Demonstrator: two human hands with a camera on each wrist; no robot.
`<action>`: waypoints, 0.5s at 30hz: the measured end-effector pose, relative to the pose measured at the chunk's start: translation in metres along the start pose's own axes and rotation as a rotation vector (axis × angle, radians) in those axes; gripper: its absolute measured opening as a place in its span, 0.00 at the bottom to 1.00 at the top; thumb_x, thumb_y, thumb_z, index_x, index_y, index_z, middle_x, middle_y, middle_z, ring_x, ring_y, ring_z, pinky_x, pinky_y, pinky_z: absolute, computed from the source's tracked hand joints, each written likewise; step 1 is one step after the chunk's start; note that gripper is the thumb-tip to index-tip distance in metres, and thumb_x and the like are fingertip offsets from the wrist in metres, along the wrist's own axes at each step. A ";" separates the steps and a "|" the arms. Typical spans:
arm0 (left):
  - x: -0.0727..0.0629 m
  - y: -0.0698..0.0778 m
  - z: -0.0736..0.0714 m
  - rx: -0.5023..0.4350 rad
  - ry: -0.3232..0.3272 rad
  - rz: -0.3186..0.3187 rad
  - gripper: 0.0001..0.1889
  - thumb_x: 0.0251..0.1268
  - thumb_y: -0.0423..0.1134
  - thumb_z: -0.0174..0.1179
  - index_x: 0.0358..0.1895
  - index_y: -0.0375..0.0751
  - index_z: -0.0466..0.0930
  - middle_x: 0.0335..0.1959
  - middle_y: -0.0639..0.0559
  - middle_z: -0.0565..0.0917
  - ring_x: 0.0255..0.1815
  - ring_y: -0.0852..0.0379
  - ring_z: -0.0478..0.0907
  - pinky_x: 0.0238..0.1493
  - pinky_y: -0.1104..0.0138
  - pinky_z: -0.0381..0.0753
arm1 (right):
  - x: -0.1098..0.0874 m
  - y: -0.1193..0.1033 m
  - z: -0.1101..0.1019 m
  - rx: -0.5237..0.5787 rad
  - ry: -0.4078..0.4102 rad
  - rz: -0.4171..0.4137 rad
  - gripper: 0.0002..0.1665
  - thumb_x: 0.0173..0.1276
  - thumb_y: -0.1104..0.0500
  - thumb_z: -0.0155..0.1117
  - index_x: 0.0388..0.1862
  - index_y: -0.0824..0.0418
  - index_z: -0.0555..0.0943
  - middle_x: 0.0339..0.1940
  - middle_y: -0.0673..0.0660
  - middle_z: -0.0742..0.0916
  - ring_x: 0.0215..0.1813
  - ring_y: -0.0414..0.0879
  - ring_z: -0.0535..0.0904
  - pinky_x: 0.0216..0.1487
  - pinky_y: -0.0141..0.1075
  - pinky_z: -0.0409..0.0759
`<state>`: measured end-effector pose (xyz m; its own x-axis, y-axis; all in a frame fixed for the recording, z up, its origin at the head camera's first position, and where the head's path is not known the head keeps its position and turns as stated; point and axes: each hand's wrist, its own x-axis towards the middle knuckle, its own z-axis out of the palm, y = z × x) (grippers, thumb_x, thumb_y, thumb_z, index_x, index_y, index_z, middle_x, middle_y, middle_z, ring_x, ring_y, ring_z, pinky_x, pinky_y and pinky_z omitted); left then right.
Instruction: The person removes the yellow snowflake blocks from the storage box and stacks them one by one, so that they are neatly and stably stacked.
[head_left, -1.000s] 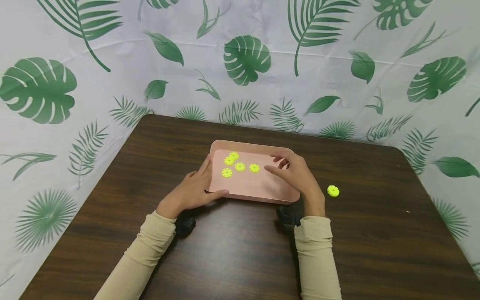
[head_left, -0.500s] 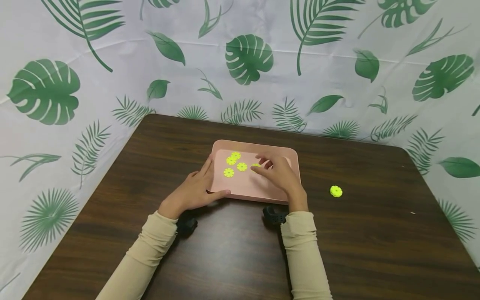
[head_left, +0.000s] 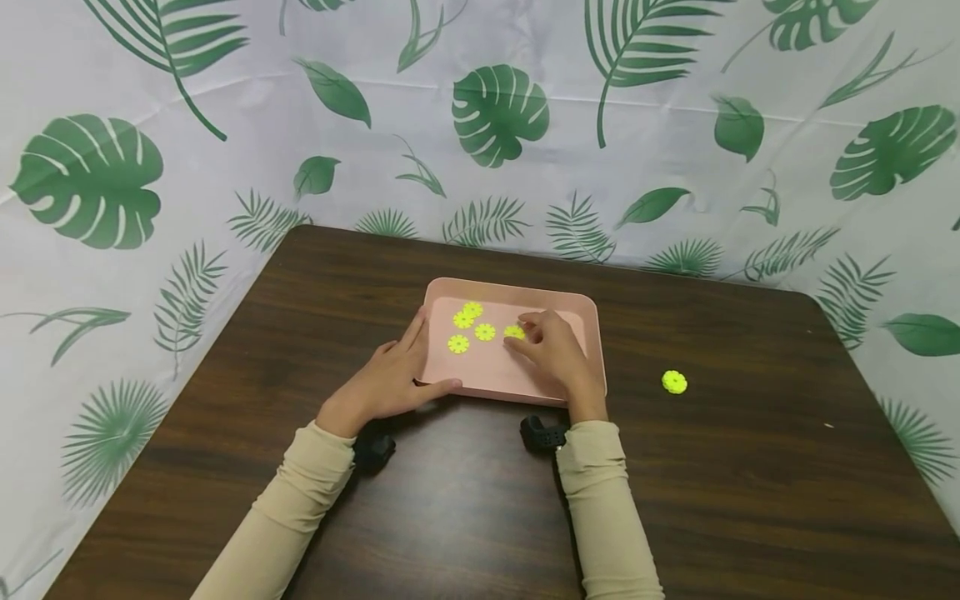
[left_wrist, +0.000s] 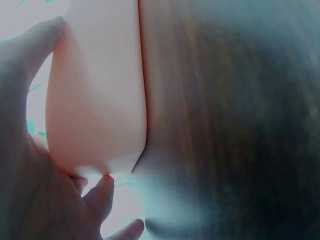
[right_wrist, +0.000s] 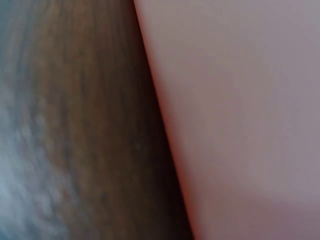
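Inside a shallow pink tray (head_left: 517, 379) lie several flat yellow notched discs, among them one (head_left: 458, 343) near the left side and one (head_left: 485, 332) near the middle. My right hand (head_left: 558, 350) reaches over the tray's front wall, thumb and fingertips curled at the edges of the rightmost disc (head_left: 514, 332). The right wrist view shows only the tray and table, not the fingers. My left hand (head_left: 386, 379) is spread at the tray's front left corner, fingers along the left side. In the left wrist view the left thumb (left_wrist: 42, 40) touches the tray's pink wall (left_wrist: 100, 100).
Right of the tray, a small stack of yellow discs (head_left: 674, 382) sits on the dark wooden table (head_left: 480, 517). A white cloth printed with green leaves (head_left: 501, 112) hangs behind the table. Black wrist straps (head_left: 542, 435) are at both cuffs.
My right hand has moved left across the tray, from its right side to the rightmost disc, with its fingertips now at that disc's edges. My left hand stays at the tray's corner.
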<state>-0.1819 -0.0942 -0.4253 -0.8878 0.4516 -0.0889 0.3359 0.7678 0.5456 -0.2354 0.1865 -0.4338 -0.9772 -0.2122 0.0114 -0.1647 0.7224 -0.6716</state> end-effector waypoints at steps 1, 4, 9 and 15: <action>0.000 0.000 0.000 0.001 -0.001 0.000 0.60 0.68 0.73 0.54 0.84 0.35 0.34 0.86 0.43 0.31 0.81 0.42 0.58 0.73 0.37 0.57 | 0.000 0.001 0.001 -0.006 0.001 -0.009 0.20 0.69 0.55 0.75 0.53 0.67 0.86 0.37 0.59 0.78 0.43 0.53 0.74 0.46 0.43 0.74; 0.001 0.001 0.000 -0.001 -0.003 0.001 0.60 0.67 0.74 0.54 0.84 0.35 0.35 0.86 0.43 0.31 0.82 0.43 0.56 0.74 0.37 0.56 | 0.000 0.003 0.002 -0.003 -0.001 -0.024 0.15 0.68 0.57 0.75 0.48 0.65 0.86 0.35 0.60 0.76 0.43 0.53 0.73 0.46 0.43 0.71; 0.000 0.003 0.001 -0.008 0.004 -0.001 0.60 0.67 0.74 0.54 0.84 0.36 0.36 0.86 0.44 0.31 0.82 0.45 0.55 0.74 0.37 0.56 | -0.002 0.003 0.002 0.009 -0.015 0.001 0.20 0.69 0.57 0.74 0.56 0.64 0.86 0.42 0.60 0.79 0.47 0.54 0.75 0.52 0.44 0.75; 0.000 0.002 0.004 0.001 0.008 -0.010 0.60 0.67 0.74 0.54 0.84 0.37 0.36 0.86 0.44 0.31 0.83 0.45 0.54 0.74 0.37 0.57 | -0.004 0.003 0.001 -0.009 -0.006 -0.012 0.21 0.69 0.56 0.74 0.56 0.64 0.84 0.45 0.61 0.82 0.47 0.55 0.77 0.53 0.47 0.78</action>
<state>-0.1800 -0.0907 -0.4271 -0.8936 0.4403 -0.0872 0.3275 0.7725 0.5441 -0.2319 0.1890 -0.4370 -0.9743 -0.2246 0.0147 -0.1773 0.7255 -0.6650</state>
